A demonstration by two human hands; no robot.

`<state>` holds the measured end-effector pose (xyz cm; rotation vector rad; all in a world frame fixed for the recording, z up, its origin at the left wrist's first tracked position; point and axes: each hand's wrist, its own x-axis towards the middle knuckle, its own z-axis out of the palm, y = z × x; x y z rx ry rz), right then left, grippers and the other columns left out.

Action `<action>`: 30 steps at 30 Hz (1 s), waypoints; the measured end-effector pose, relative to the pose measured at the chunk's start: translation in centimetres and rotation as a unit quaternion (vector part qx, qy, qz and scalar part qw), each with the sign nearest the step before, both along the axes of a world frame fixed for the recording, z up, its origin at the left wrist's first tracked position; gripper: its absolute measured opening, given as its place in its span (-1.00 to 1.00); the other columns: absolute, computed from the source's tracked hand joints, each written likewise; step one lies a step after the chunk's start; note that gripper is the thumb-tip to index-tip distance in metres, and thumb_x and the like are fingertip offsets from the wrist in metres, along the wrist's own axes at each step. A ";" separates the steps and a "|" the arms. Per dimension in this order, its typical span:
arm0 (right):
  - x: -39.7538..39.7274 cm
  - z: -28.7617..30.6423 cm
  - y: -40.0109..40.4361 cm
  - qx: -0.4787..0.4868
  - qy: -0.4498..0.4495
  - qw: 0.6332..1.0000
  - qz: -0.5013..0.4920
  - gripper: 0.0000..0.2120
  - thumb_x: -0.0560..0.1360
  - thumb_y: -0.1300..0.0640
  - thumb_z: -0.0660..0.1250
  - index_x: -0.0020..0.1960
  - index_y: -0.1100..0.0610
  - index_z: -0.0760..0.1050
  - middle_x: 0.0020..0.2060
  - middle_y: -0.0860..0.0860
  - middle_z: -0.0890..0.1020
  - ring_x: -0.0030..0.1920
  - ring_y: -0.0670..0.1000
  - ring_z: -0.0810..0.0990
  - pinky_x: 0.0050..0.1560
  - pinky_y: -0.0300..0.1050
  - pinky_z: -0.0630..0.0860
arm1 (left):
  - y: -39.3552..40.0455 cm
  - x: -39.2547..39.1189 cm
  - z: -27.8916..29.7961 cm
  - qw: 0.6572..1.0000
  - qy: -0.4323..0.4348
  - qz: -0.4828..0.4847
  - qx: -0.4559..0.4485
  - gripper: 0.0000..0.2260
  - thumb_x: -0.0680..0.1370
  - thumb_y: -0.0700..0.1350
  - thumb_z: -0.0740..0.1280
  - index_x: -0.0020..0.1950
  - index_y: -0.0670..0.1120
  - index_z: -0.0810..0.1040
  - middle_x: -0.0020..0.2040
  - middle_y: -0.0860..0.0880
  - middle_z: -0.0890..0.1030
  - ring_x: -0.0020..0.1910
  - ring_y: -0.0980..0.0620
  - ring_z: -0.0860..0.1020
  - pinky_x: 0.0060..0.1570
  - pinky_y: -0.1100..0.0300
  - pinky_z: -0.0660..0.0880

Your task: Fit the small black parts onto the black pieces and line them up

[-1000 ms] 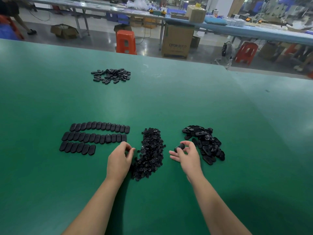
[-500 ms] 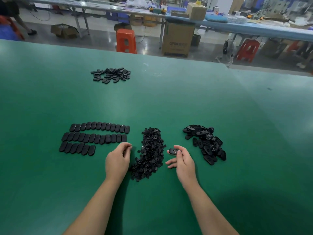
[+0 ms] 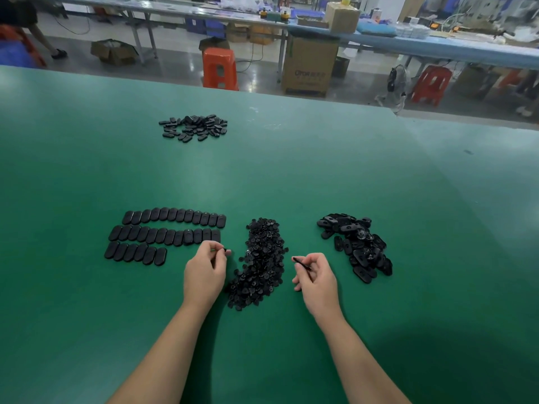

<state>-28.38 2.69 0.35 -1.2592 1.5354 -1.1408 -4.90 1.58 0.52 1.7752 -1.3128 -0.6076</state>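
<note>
Your left hand (image 3: 205,274) pinches small black part (image 3: 224,250) beside heap of small parts (image 3: 261,263). Your right hand (image 3: 316,279) grips black piece (image 3: 300,262) edge-on, probably so its socket faces part; too thin to confirm. Loose pieces (image 3: 357,246) lie right. Finished rows (image 3: 166,236) sit left on green tabletop (image 3: 291,176), third row short: next unit goes there.

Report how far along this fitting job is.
Done: three rows of oval black pieces lined up on the green table. In hand: left hand pinches a small black part; right hand holds one black piece. Left: the right-side pile of unfitted ovals and the middle heap of small parts.
</note>
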 end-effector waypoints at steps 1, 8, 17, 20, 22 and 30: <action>0.0 0.0 0.0 -0.006 0.001 1.000 0.000 -0.85 0.61 0.22 0.35 -0.06 0.05 0.42 -0.06 -0.05 0.65 -0.29 -0.07 0.58 -0.26 -0.13 0.58 | 0.0 0.0 0.0 1.000 0.000 0.000 0.001 -0.87 0.64 -0.14 0.26 -0.04 0.09 0.44 -0.10 0.21 0.70 -0.61 0.14 0.33 -0.57 0.35 0.24; -0.2 0.0 0.2 -0.032 0.027 0.999 -0.004 -0.84 0.59 0.13 0.40 -0.02 -0.10 0.47 -0.28 -0.14 0.54 -0.33 -0.14 0.45 -0.29 -0.24 0.44 | 0.0 0.0 0.0 1.000 0.009 0.000 -0.007 -0.85 0.63 -0.15 0.27 -0.07 0.10 0.43 -0.14 0.20 0.68 -0.58 0.13 0.35 -0.56 0.33 0.30; 0.2 0.4 0.4 -0.032 -0.007 0.999 -0.026 -0.76 0.60 0.23 0.37 0.05 -0.14 0.57 -0.12 -0.03 0.67 -0.21 -0.04 0.68 -0.09 -0.11 0.67 | -0.1 0.3 -0.2 1.000 -0.006 -0.005 -0.011 -0.85 0.64 -0.18 0.29 0.03 0.08 0.55 -0.17 0.10 0.64 -0.39 0.15 0.49 -0.44 0.35 0.37; 0.2 0.4 0.4 -0.027 -0.051 0.998 -0.038 -0.87 0.58 0.25 0.40 0.01 0.04 0.51 -0.17 0.00 0.70 -0.14 -0.02 0.73 -0.05 -0.11 0.68 | 0.1 0.4 -0.1 1.000 -0.012 -0.013 -0.015 -0.75 0.66 -0.20 0.26 0.26 0.01 0.61 -0.06 0.13 0.64 -0.20 0.26 0.55 -0.25 0.46 0.37; 0.2 0.4 0.4 -0.030 -0.045 0.998 -0.045 -0.87 0.57 0.20 0.42 0.00 0.02 0.50 -0.16 -0.07 0.71 -0.12 -0.06 0.72 -0.06 -0.17 0.64 | 0.1 0.4 -0.1 1.000 -0.022 -0.017 -0.013 -0.75 0.65 -0.21 0.25 0.26 -0.02 0.63 -0.07 0.15 0.62 -0.27 0.27 0.53 -0.32 0.45 0.37; 0.1 0.8 0.6 -0.027 -0.048 0.997 -0.049 -0.72 0.62 0.22 0.34 0.10 -0.19 0.58 0.00 -0.12 0.71 -0.12 -0.13 0.71 -0.06 -0.29 0.61 | 0.1 0.1 0.5 1.000 0.029 0.003 -0.002 -0.80 0.64 -0.16 0.28 -0.04 0.16 0.50 -0.16 0.27 0.67 -0.45 0.00 0.53 -0.47 0.15 0.47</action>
